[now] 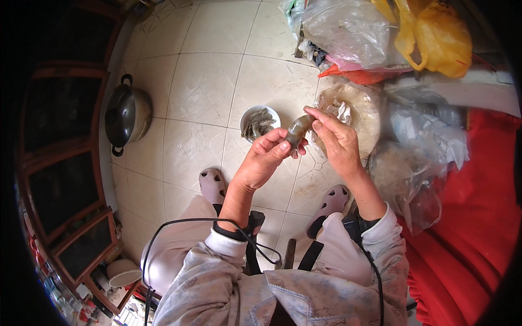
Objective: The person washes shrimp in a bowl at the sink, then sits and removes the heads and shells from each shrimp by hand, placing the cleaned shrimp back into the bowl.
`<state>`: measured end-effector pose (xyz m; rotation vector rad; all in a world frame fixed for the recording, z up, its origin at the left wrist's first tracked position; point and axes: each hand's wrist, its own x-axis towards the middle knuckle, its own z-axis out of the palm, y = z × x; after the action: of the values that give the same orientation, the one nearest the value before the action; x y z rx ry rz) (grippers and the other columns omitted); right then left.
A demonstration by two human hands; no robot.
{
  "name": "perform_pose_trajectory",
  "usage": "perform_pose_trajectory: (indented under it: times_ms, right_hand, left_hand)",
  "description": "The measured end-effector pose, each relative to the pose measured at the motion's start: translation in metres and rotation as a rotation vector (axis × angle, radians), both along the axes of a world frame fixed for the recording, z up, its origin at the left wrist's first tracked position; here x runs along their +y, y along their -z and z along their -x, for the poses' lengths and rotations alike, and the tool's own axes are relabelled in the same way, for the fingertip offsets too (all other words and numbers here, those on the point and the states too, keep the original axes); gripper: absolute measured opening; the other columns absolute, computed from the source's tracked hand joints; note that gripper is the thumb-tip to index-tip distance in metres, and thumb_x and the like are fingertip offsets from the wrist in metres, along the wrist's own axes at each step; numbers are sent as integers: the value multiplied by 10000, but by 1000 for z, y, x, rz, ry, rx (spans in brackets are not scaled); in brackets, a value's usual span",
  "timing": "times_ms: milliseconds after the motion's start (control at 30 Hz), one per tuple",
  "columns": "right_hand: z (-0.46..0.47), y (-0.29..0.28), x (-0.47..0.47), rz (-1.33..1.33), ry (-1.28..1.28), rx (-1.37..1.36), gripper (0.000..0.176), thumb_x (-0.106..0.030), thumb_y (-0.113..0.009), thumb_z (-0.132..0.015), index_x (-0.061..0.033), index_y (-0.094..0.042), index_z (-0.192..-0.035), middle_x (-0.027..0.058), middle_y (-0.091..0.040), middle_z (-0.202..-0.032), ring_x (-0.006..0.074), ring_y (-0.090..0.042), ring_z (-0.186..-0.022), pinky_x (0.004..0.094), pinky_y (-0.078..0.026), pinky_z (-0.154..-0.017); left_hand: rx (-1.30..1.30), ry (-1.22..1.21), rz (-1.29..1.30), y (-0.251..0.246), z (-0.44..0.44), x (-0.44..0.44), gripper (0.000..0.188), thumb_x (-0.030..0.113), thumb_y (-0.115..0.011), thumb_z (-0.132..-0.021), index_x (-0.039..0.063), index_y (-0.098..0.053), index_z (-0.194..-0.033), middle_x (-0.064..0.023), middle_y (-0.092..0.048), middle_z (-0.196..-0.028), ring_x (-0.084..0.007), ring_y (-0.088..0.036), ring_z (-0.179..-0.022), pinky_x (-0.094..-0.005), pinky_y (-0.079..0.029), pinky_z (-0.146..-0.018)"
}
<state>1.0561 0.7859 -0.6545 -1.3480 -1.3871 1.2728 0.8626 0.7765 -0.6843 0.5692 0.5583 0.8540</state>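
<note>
A glossy grey-brown raw shrimp (300,127), curved in an arc, is held up between both hands. My left hand (266,155) grips its lower end between thumb and fingers. The thumb and fingers of my right hand (335,136) pinch the upper end. Behind my left hand, a white bowl (278,115) stands on the floor. It holds several grey-green shrimp (259,121). Beyond my right hand is a bin lined with a clear plastic bag (369,122), with crumpled white tissue (343,113) inside.
A two-handled metal pot (140,118) stands on the tiled floor (204,81) by a dark wood-framed cabinet (63,110). Plastic bags (346,32) pile up at the upper right, including a yellow one (444,40). Red cloth (469,212) hangs at the right. A black cable (183,220) crosses my left forearm.
</note>
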Motion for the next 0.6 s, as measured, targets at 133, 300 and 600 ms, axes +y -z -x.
perform_pose_trajectory:
  times_ms: [133,300,600]
  right_hand:
    - [9,1,-2,-91,45,2,248,-72,-548,-965,12,-645,-1178,93,-643,-973,149,-583,-866,293,-460,-764]
    - [8,-4,1,-356,24,-238,282,-7,-567,-906,24,-632,-1179,119,-616,-839,220,-592,-780,335,-468,-701]
    - [-3,-29,-10,-682,-132,-904,474,21,-580,-755,16,-606,-1229,53,-519,-708,215,-500,-668,347,-414,-646]
  left_hand:
    - [187,10,-49,-9,-1,4,239,208,-601,-969,34,-592,-1133,-57,-664,-1007,-128,-594,-923,-287,-472,-839]
    - [275,-120,-67,-17,-10,3,213,143,-601,-967,17,-581,-1138,-27,-647,-945,-107,-597,-865,-270,-493,-816]
    - [545,-272,-204,-20,-14,5,290,123,-666,-924,1,-576,-1171,-16,-628,-961,-84,-594,-897,-238,-490,-777]
